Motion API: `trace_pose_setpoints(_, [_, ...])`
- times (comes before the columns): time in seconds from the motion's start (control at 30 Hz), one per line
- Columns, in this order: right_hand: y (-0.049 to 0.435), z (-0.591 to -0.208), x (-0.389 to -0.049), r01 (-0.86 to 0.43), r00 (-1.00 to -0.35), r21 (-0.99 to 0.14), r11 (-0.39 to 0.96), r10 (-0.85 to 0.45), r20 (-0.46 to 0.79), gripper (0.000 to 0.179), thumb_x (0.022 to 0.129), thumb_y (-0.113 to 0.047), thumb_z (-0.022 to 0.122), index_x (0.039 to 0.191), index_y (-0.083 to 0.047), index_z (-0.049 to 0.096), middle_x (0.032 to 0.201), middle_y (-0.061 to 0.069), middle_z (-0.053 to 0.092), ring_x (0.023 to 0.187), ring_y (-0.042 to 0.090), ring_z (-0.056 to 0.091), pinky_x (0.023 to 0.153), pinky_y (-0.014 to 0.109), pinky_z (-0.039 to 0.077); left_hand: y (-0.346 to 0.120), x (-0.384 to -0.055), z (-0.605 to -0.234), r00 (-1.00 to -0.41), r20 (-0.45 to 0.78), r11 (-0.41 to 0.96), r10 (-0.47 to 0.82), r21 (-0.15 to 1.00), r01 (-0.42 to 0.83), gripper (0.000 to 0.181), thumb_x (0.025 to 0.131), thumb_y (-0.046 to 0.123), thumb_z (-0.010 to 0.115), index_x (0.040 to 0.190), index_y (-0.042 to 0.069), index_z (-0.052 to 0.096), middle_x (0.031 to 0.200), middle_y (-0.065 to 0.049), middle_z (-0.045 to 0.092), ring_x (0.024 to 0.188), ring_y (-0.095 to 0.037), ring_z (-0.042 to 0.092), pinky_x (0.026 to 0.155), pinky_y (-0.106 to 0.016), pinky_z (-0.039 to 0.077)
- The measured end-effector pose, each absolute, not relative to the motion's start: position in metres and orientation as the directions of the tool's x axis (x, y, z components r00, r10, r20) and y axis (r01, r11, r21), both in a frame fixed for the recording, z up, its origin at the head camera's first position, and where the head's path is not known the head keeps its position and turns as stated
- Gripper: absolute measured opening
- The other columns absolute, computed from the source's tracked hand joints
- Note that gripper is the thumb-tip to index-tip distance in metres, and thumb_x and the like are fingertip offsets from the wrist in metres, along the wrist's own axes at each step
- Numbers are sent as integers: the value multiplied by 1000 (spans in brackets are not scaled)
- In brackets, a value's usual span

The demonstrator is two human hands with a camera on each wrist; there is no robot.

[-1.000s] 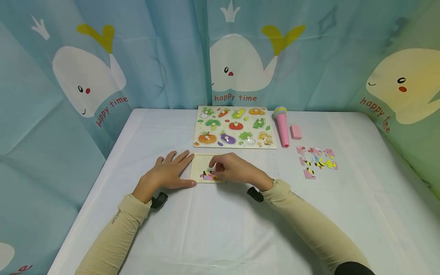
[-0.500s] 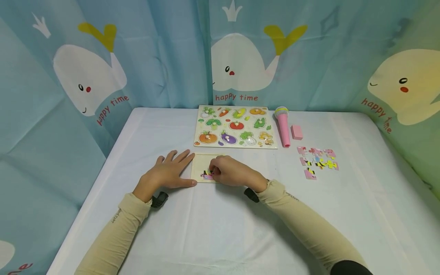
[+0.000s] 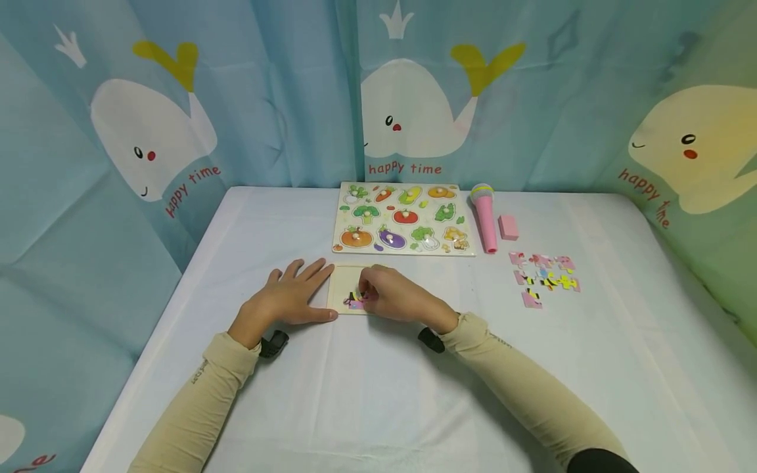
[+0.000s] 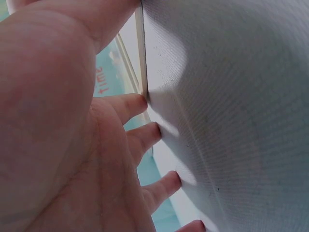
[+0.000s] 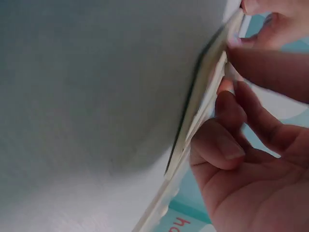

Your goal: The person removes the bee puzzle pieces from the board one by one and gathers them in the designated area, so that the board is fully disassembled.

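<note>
In the head view, a small pale wooden puzzle tray [image 3: 341,282] lies on the table, with pink jigsaw pieces [image 3: 353,302] along its near side. My left hand [image 3: 290,295] is spread flat at its left, thumb and index fingertip touching the tray's edge. Over the right part of the tray is my right hand [image 3: 405,295], thumb and fingers drawn together low on the pieces. The right wrist view shows its thumb [image 5: 270,72] and index finger pinching what looks like a puzzle piece just at the tray's surface; most of that piece is hidden.
Several loose pink and yellow jigsaw pieces [image 3: 547,281] lie at the right. A vegetable peg board [image 3: 404,223] stands behind the tray, beside a pink toy microphone [image 3: 486,220] and a pink block [image 3: 508,227]. A whale-print curtain [image 3: 296,98] closes the back.
My right hand has shifted slightly left over the tray, its fingers drawing closer together and lower on the pieces. The left hand stays in place.
</note>
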State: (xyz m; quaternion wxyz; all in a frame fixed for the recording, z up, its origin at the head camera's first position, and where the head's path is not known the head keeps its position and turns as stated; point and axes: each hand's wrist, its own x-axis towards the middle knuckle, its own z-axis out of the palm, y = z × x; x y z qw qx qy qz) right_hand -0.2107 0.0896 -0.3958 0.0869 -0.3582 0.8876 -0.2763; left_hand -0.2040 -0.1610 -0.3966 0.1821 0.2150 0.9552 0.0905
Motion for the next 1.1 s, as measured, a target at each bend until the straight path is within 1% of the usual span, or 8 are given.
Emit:
trace_pose_setpoints(0.1, [89,-396,-209,-561,-746,-599,571,-662,69,13,92,5,75,95,-5,67,89,1,64,79,13,55,73,29,49,-161,-204,-397,-840,-308,889,447,252,381,101,98,64,68,173,14,22,178,-12,17,160,-47,13,119,-72,19])
trace_pose_setpoints(0.2, [90,-397,-209,-534,-756,-651,540,-649,82,14,95,5,72,91,-8,66,83,-2,64,73,10,54,68,28,47,-160,-204,-397,-842,-304,891,446,246,382,101,98,65,68,173,14,22,178,-12,17,160,-47,14,118,-73,19])
trace_pose_setpoints(0.27, [92,-397,-209,-516,-763,-674,528,-641,82,16,97,4,71,91,-9,65,81,-3,64,73,9,54,68,27,46,-161,-204,-398,-844,-306,893,441,242,379,102,98,65,68,173,15,22,178,-11,17,160,-47,13,119,-72,19])
trace_pose_setpoints(0.5, [99,-392,-205,-419,-809,-746,517,-586,48,13,98,4,70,92,-6,66,82,-2,65,75,11,55,69,28,46,-160,-203,-397,-845,-311,897,434,240,372,102,97,65,68,173,14,22,178,-12,17,160,-47,13,119,-72,18])
trace_pose_setpoints(0.73, [117,-390,-199,-385,-836,-764,518,-547,51,9,98,4,69,94,-4,67,85,0,66,78,14,58,70,29,47,-160,-202,-397,-847,-312,898,430,242,366,102,98,64,68,173,14,22,178,-12,17,160,-47,14,119,-72,18])
trace_pose_setpoints(0.9, [134,-391,-197,-358,-860,-778,516,-506,60,13,97,3,70,91,-9,67,86,0,66,80,16,58,70,30,48,-161,-202,-397,-846,-306,895,436,250,370,101,98,62,69,173,13,22,178,-13,17,159,-48,14,118,-73,18])
trace_pose_setpoints(1.1, [154,-392,-194,-320,-884,-791,521,-464,53,7,98,2,71,95,-3,72,88,3,68,84,20,60,73,31,49,-161,-202,-396,-843,-297,886,449,268,378,101,97,62,69,172,12,23,177,-14,18,159,-49,14,118,-74,18])
